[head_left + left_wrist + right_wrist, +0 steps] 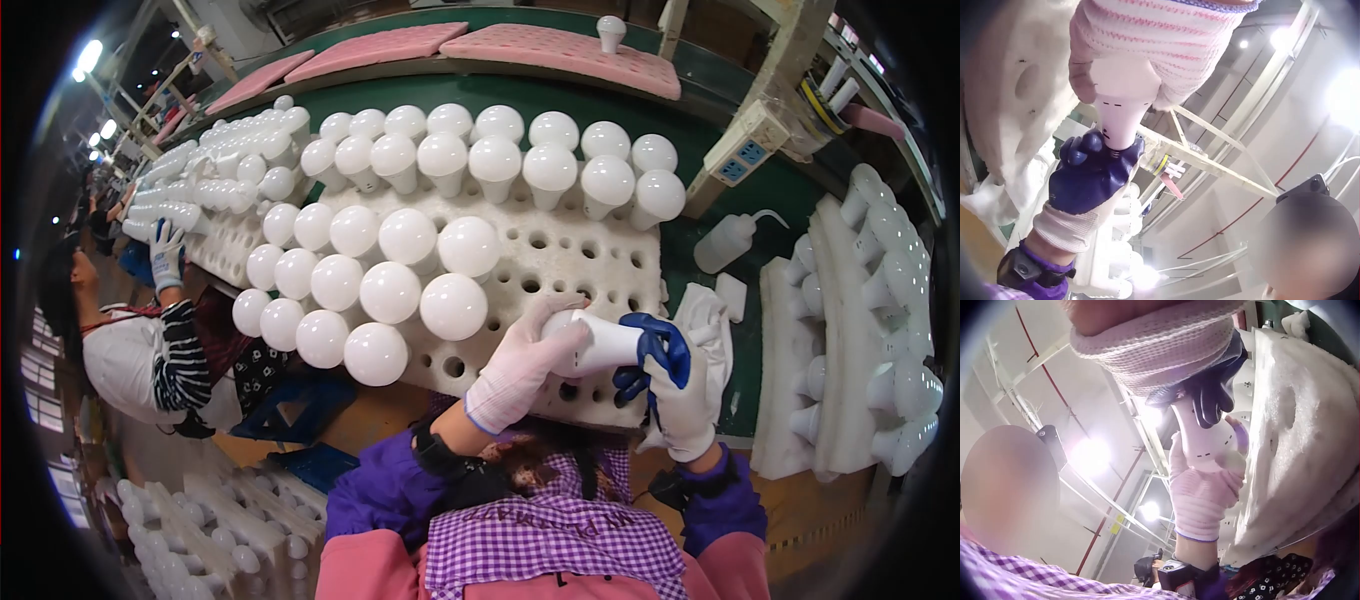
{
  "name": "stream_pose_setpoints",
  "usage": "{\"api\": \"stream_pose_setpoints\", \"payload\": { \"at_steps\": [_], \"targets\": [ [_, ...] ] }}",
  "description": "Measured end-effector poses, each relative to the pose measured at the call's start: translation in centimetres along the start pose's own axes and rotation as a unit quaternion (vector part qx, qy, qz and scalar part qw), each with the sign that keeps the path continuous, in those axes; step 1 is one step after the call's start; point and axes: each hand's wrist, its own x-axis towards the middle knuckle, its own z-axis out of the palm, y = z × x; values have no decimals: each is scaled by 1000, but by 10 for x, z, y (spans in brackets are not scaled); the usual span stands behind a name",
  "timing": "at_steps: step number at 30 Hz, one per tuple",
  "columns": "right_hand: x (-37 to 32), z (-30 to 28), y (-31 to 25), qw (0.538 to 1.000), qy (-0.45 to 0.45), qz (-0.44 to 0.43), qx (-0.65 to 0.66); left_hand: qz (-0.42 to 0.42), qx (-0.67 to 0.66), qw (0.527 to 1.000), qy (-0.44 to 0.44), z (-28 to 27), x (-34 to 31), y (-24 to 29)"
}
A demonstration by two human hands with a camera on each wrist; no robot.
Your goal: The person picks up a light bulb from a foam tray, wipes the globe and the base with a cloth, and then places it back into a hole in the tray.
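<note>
A white LED light bulb is held sideways between both hands, over the front edge of a white foam tray. My left hand, in a white and pink knit glove, grips the bulb's round globe end. Around the narrow base end curl the fingers of my right hand, in a white glove with blue coated fingers. Small dark marks show on the bulb's body in the left wrist view. The blue fingers partly cover the base. A white cloth lies just behind the right hand.
Several upright bulbs fill rows of the foam tray, beside bare holes. To the right are a squeeze bottle, a power socket and foam trays of bulbs. Pink foam sheets lie behind. Another person works at left.
</note>
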Motion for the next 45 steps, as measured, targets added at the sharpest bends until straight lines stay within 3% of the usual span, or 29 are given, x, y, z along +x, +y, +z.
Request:
{"api": "stream_pose_setpoints", "payload": {
  "at_steps": [1,3,4,6,7,8,9,10,13,15,17,19,23,25,27,29,31,35,37,40,42,44,45],
  "targets": [
    [1,-4,4,1000,1,8,19,-3,-1,1000,-12,0,-1,-2],
    [4,-12,16,996,-10,57,67,133,229,964,-16,-2,-8,-9],
    [5,-17,13,996,-31,70,41,147,315,938,0,-6,-7,-12],
    [10,-27,8,994,-63,82,21,138,359,923,11,-4,-9,-11],
    [15,-36,10,998,-13,22,-54,130,401,906,33,-3,-9,-10],
    [25,-47,13,978,64,-81,-181,132,410,902,28,-4,-8,-8],
    [36,-59,18,925,138,-181,-304,132,409,903,21,-2,-7,-7],
    [45,-71,26,924,144,-180,-305,133,434,891,23,0,-6,-5],
    [57,-87,31,847,128,-178,-485,124,484,866,16,7,-1,0],
    [58,-83,27,761,78,-184,-618,107,506,855,13,9,2,-1],
    [57,-76,28,750,61,-148,-641,143,539,830,18,7,5,-6],
    [65,-78,47,733,65,-212,-643,138,540,830,12,6,7,-7],
    [72,-93,55,710,96,-224,-660,138,540,831,7,6,8,-5],
    [71,-96,53,728,103,-227,-639,141,541,829,9,6,8,-6],
    [73,-103,61,786,164,-171,-570,141,542,828,9,5,8,-8],
    [78,-107,59,800,182,-156,-550,158,538,828,16,5,8,-10],
    [78,-107,46,828,175,-24,-532,153,538,829,16,6,8,-9],
    [75,-110,45,778,161,-96,-600,166,538,826,15,5,9,-11],
    [76,-109,45,722,145,-119,-666,163,538,827,14,5,10,-10],
    [84,-116,53,750,155,-118,-633,154,534,831,12,6,9,-9],
    [88,-116,52,737,138,-116,-651,145,530,836,13,5,9,-10],
    [89,-117,51,726,120,-113,-667,191,554,810,21,4,11,-14],
    [90,-119,52,743,148,-129,-640,188,558,808,25,5,10,-14]
  ]
}}
